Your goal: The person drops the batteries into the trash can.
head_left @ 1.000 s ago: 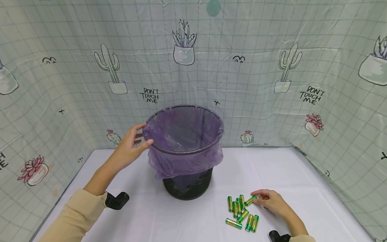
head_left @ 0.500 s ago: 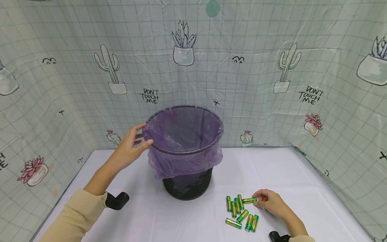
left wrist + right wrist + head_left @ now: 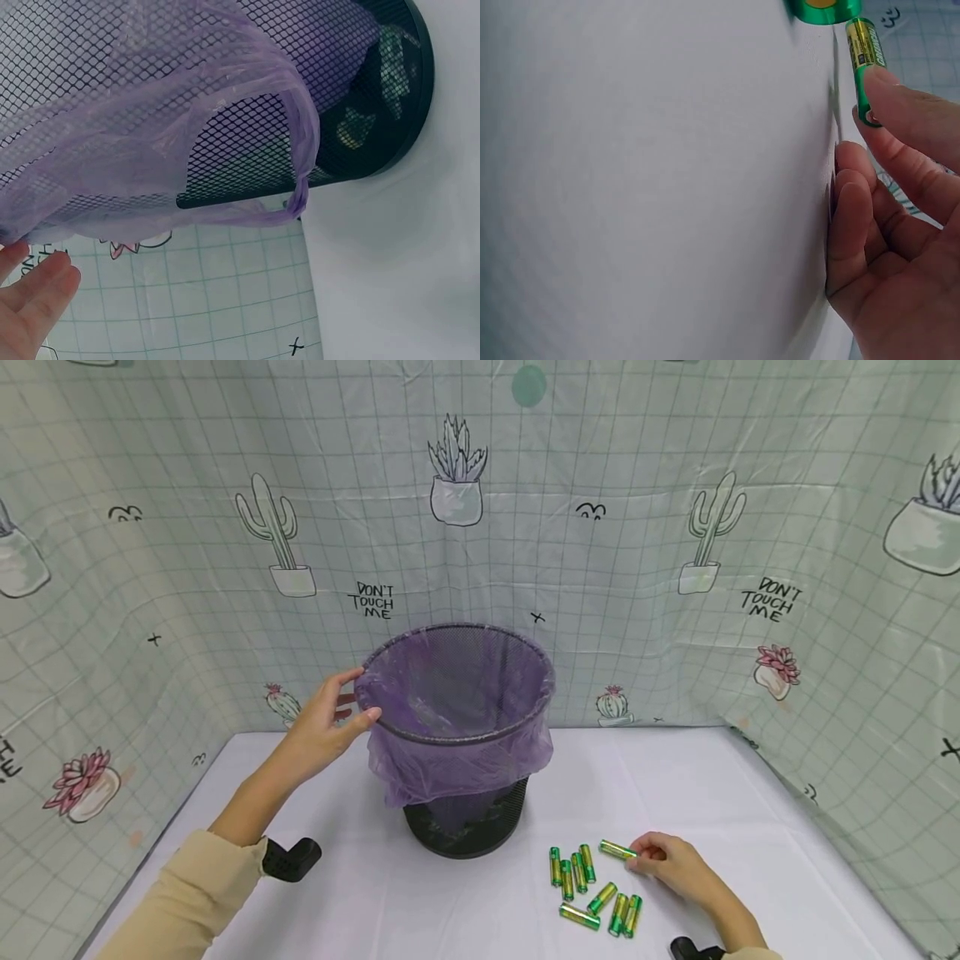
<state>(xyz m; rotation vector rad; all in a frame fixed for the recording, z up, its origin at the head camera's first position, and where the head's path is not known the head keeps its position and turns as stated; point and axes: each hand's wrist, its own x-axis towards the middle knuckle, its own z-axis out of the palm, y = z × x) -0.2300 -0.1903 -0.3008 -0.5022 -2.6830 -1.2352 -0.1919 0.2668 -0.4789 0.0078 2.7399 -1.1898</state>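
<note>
In the head view a black mesh wastebasket (image 3: 517,802) stands upright, lined with a purple bag (image 3: 457,768) folded over its rim. My left hand (image 3: 318,731) touches the left side of that rim, thumb and index finger spread along it; in the left wrist view other fingers (image 3: 49,292) stretch out straight below the bag. At the lower right, my right hand (image 3: 675,864) pinches one end of a green and gold battery (image 3: 617,850) between thumb and index finger. Several matching batteries (image 3: 579,917) lie on the white cloth just left of this hand.
The wastebasket stands on a white cloth-covered table (image 3: 322,910). A grid-patterned curtain (image 3: 600,577) with plant drawings rises behind and on both sides. Dark wrist-worn devices (image 3: 291,858) sit on both forearms.
The pinched battery has swung round, its free end now pointing left and away. Several batteries beside it have shifted left, apart from it. My left hand stays at the rim.
</note>
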